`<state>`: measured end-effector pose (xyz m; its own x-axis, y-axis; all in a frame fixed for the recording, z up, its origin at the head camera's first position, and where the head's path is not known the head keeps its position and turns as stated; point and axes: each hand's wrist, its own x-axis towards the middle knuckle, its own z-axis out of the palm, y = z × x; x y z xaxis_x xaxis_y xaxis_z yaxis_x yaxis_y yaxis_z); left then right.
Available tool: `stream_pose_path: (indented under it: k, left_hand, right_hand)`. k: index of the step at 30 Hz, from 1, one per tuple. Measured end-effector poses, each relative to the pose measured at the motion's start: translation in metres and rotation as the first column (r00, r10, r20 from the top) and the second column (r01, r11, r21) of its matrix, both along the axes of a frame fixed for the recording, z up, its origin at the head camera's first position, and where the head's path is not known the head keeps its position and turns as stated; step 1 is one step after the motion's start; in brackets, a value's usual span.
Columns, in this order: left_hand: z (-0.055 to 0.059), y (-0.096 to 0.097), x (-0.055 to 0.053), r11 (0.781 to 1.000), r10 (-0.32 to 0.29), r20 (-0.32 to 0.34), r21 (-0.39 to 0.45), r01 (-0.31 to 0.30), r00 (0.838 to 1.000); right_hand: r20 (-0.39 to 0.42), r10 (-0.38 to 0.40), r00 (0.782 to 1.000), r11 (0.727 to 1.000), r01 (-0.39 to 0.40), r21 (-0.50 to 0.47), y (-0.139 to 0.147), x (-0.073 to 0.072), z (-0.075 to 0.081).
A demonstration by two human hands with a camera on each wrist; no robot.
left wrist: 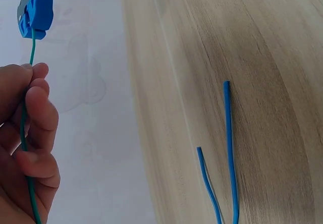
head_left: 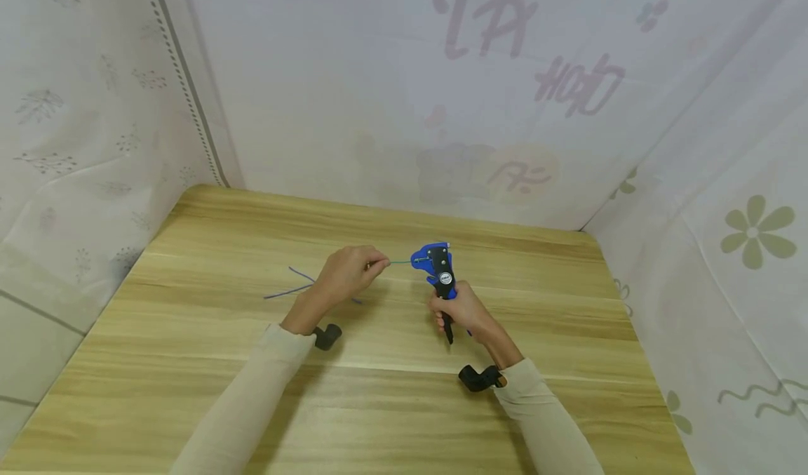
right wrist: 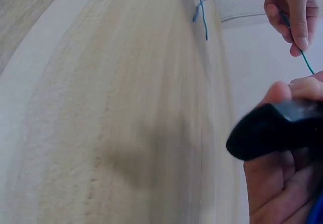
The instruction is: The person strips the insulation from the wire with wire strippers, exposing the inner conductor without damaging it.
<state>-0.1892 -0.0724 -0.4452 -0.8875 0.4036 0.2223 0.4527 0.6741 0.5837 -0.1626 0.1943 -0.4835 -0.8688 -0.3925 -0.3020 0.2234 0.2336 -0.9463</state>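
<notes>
My left hand (head_left: pixel 348 271) pinches a thin green wire (head_left: pixel 400 262) between thumb and fingers. In the left wrist view the green wire (left wrist: pixel 31 196) runs back along the palm, and its far end enters the blue head of a wire stripper (left wrist: pixel 39 9). My right hand (head_left: pixel 463 306) grips the handles of this blue and black wire stripper (head_left: pixel 442 268), held above the table with its head up and mouth toward the left hand. A black handle end (right wrist: pixel 272 130) fills part of the right wrist view. How far the wire reaches inside the mouth is hidden.
Blue wires (head_left: pixel 287 292) lie on the wooden table (head_left: pixel 391 405) beneath and beside the left hand, partly covered by it. In the left wrist view two blue wire ends (left wrist: pixel 228 128) show. Printed white cloth (head_left: pixel 379 96) hangs behind the table and along both sides.
</notes>
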Motion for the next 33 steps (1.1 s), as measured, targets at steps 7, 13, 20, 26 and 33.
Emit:
stream_pose_path:
  k: [7, 13, 20, 26, 33]
  left_hand:
    - [-0.0006, -0.0012, -0.0001, 1.0, -0.001, -0.025, 0.011, 0.001, 1.0]
    - [-0.0011, -0.0023, 0.0002, 1.0, 0.007, -0.056, 0.031, -0.005, 0.998]
    - [-0.0029, -0.0035, -0.0006, 0.999, 0.025, -0.07, 0.044, -0.022, 0.997]
    - [-0.0023, -0.0039, 0.0007, 0.998, 0.033, -0.067, 0.047, -0.029, 0.997]
    - [-0.0042, -0.0032, 0.0029, 0.997, 0.042, -0.072, 0.07, -0.037, 0.997]
  right_hand:
    - [0.002, 0.043, 0.999, 0.999, -0.043, -0.031, 0.0003, -0.0005, 0.0043]
    - [0.003, 0.062, 0.998, 0.998, -0.061, -0.031, 0.0004, -0.0017, 0.0052]
    - [0.014, 0.07, 0.997, 0.997, -0.07, -0.033, 0.0002, -0.0029, 0.0034]
    - [0.025, 0.07, 0.997, 0.997, -0.069, -0.045, -0.0015, -0.0029, 0.0061]
    - [0.024, 0.069, 0.997, 0.996, -0.068, -0.051, -0.0018, -0.0031, 0.0061]
